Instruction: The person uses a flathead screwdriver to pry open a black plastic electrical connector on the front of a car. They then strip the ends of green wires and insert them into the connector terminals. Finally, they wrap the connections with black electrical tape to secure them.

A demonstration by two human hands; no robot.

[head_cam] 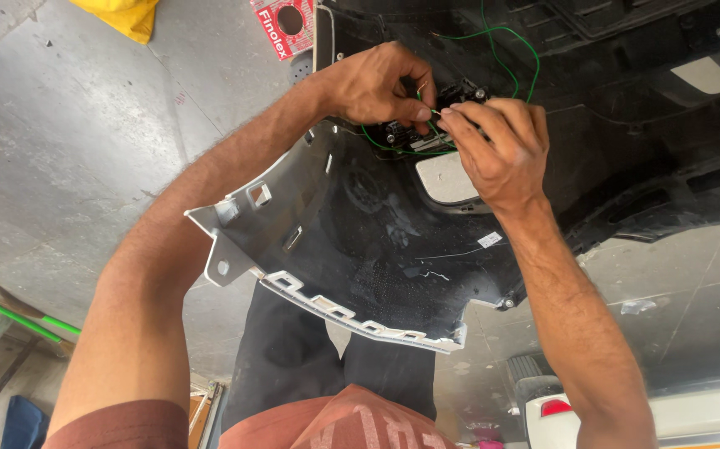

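The work in hand appeared to be wiring at a small black fitting (426, 125) on the inner face of an upturned black bumper (393, 249); the next move would call for a fine, steady pinch. The left hand (376, 83) and right hand (497, 145) each pinched the thin green wire (509, 37) between fingertips, meeting just above the fitting, with the wire looping to the far side.

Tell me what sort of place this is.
Likely a car repair workshop: a detached black bumper lies on a bare concrete floor, both hands work green wire into it, and a car's tail light shows nearby.
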